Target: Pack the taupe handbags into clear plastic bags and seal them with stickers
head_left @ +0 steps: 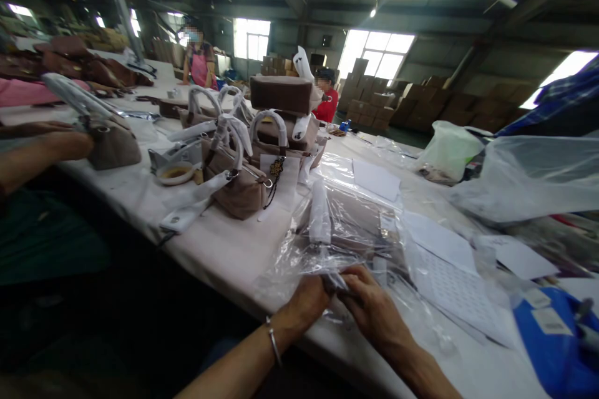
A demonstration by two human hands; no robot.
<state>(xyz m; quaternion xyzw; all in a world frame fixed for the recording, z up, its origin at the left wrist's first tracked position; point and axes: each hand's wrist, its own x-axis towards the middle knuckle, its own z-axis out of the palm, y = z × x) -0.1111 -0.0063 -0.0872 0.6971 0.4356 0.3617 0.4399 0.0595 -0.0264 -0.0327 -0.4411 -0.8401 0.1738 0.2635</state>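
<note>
A taupe handbag (353, 212) lies on the white-covered table in front of me, inside a clear plastic bag (285, 265). White wrapping covers its handle (320, 218). At its near edge, my left hand (311, 296) and my right hand (372, 302) are close together. Both hands are closed on a dark, strap-like piece (334, 285) with clear plastic about it; the fingers partly hide it. My left wrist wears a bracelet. Just beyond, an upright taupe handbag (238, 184) has wrapped handles, and a dark beaded charm (276, 168) hangs near a white card.
At left, a co-worker's hands (70, 140) are at another handbag (112, 143). A tape roll (175, 173) and stacked bags (281, 96) stand on the table. Printed sheets (449, 280), plastic bags (528, 174) and a blue item (545, 336) lie right. Two people are farther back.
</note>
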